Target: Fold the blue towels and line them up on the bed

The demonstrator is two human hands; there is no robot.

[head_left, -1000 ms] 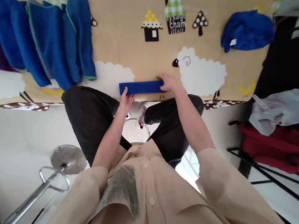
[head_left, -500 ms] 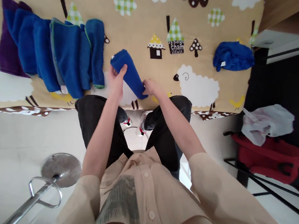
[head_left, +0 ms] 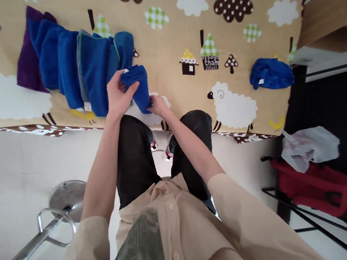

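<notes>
A folded blue towel (head_left: 140,90) is held between my two hands, just above the table's near side. My left hand (head_left: 120,95) grips its upper left end, thumb across the top. The fingers of my right hand (head_left: 158,105) pinch its lower right end. Immediately to the left lies an overlapping row of folded blue towels (head_left: 93,72), with a purple towel (head_left: 29,58) at the far left end. The held towel partly covers the row's right end. Farther right on the table rests a crumpled blue cloth (head_left: 272,73) with a small white tag.
A patterned beige tablecloth (head_left: 170,42) covers the table. To the right stand a wooden box (head_left: 329,12) and a red chair or bag (head_left: 314,189) with a white plastic bag (head_left: 310,148) on it. A metal stool base (head_left: 68,196) is at lower left.
Both hands have carried the folded towel left, up against the row of towels. It now stands more upright in the view. The whole scene has shifted slightly as my head moved.
</notes>
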